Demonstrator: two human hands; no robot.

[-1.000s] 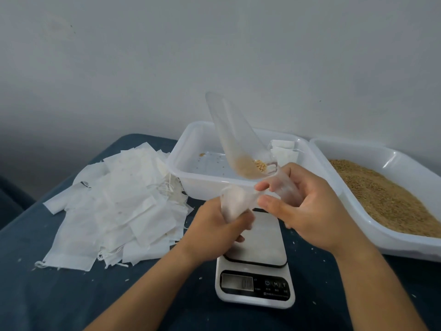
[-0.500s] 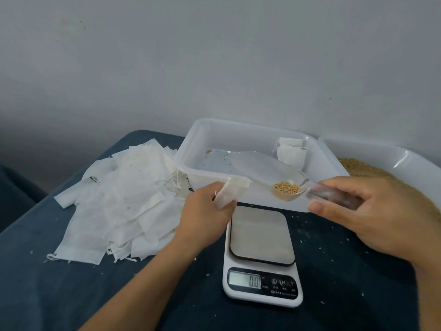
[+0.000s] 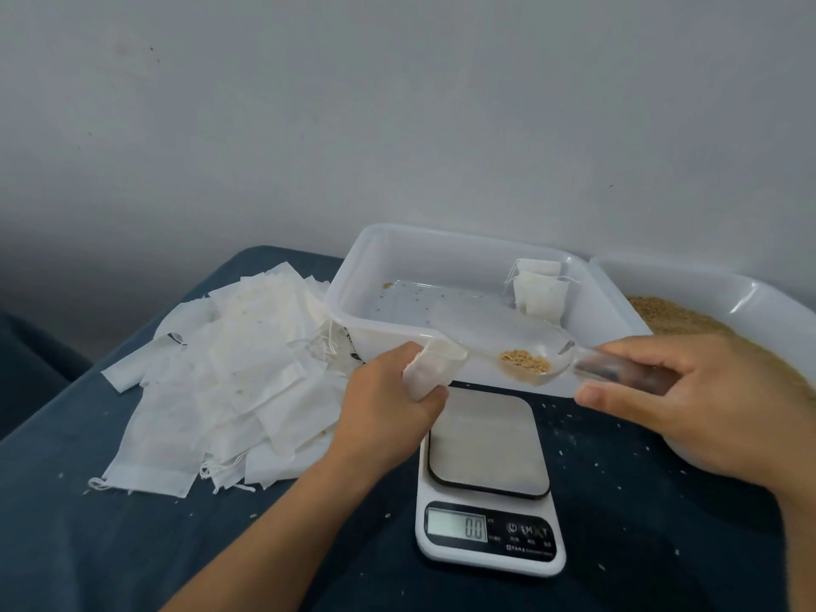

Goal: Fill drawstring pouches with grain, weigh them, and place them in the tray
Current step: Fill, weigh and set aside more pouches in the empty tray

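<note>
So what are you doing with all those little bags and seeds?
A person is filling small drawstring pouches with grain. The left hand grips one pouch above the scale, which reads 0.0 with nothing on it. The right hand holds a clear scoop with a little grain left in it. Filled pouches already sit in the tray. Empty pouches lie piled on the left, and a tub of grain is on the right.

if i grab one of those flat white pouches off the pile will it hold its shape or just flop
Probably flops: the thin white fabric pouches in the pile lie limp, creased and overlapping. Likely very light, since the one the left hand grips bends around its fingers. The drawstrings may snag neighbouring pouches, so several could lift together.
</note>
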